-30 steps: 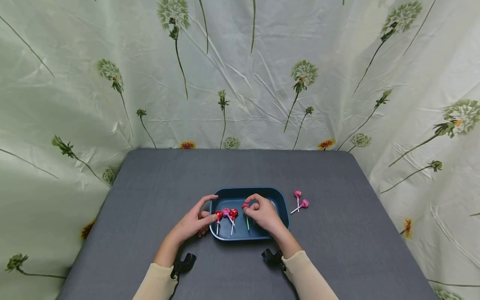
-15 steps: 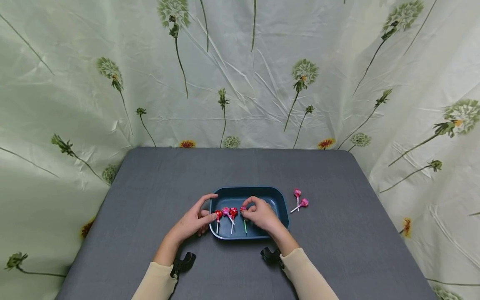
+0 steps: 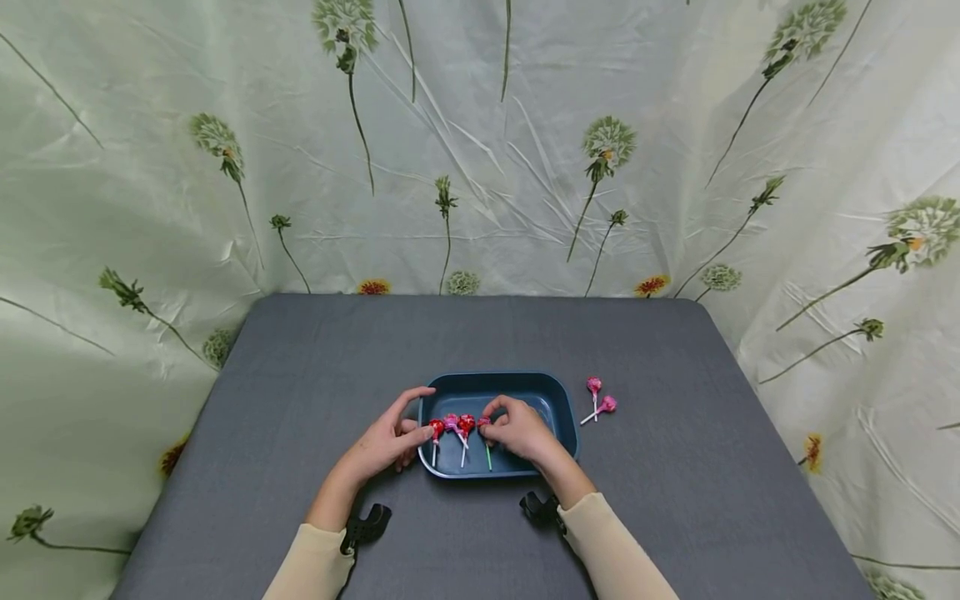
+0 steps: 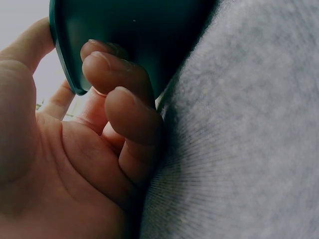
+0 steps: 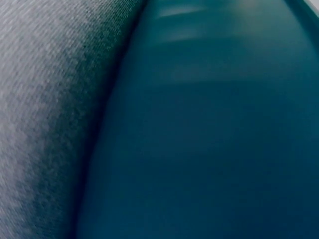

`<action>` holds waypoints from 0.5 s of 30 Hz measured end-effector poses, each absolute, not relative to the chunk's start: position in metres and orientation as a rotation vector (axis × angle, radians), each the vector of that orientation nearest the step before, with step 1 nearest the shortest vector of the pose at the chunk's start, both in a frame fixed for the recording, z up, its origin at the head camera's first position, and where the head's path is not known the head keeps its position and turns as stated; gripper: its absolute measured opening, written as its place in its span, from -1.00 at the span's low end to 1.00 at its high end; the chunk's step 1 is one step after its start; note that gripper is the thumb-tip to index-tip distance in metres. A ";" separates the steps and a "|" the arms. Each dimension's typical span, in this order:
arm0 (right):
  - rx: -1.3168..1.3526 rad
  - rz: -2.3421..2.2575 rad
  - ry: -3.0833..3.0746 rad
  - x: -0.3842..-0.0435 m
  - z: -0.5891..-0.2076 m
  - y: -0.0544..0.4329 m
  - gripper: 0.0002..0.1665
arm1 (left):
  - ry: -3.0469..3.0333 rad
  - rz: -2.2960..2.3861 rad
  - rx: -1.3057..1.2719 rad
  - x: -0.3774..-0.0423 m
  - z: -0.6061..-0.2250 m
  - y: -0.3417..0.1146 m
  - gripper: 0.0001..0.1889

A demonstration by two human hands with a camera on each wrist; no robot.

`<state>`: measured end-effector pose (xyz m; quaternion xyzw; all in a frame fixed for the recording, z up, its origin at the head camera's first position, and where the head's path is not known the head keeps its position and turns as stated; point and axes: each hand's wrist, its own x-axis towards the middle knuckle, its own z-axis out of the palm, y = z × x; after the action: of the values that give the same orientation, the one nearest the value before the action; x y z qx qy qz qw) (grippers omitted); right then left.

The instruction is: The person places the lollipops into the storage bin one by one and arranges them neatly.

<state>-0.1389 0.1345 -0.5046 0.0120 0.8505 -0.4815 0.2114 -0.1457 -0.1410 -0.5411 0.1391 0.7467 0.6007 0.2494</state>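
Note:
In the head view, a dark blue tray sits on the table. My left hand grips its left end, thumb over the rim. The left wrist view shows the curled fingertips against the tray's outer wall. Inside the tray, my right hand pinches the pink head of a lollipop with a green stick. To its left lie a red lollipop, a pink lollipop and another red lollipop, sticks toward me. Only the tray's outside and grey cloth show in the right wrist view.
Right of the tray, two pink lollipops, one upright and one slanted, lie with crossed sticks on the grey tablecloth. A curtain with a dandelion print hangs behind and beside the table.
My right hand has moved slightly left with the green-stick lollipop, bringing it close beside the red one. The left hand stays on the tray.

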 end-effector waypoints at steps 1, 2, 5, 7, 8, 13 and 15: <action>0.036 -1.339 2.361 -0.139 -0.505 0.134 -0.75 | 2.033 1.635 0.377 -0.146 -0.541 -0.141 -0.30; 0.038 -1.342 2.356 -0.139 -0.505 0.134 -0.75 | 2.032 1.636 0.375 -0.146 -0.541 -0.141 -0.30; 0.041 -1.348 2.345 -0.139 -0.504 0.134 -0.76 | 2.029 1.638 0.366 -0.145 -0.541 -0.141 -0.30; 0.038 -1.352 2.344 -0.139 -0.505 0.134 -0.75 | 2.027 1.642 0.368 -0.145 -0.541 -0.142 -0.31; 0.038 -1.353 2.345 -0.139 -0.505 0.134 -0.75 | 2.027 1.642 0.369 -0.145 -0.541 -0.141 -0.31; 0.047 -1.342 2.366 -0.140 -0.507 0.135 -0.75 | 2.031 1.641 0.371 -0.145 -0.541 -0.141 -0.32; 0.052 -1.335 2.369 -0.139 -0.507 0.135 -0.75 | 2.031 1.640 0.370 -0.145 -0.542 -0.141 -0.32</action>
<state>-0.1393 0.1350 -0.5068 0.0186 0.8517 -0.4799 0.2095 -0.1453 -0.1409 -0.5417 0.1358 0.7460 0.6023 0.2496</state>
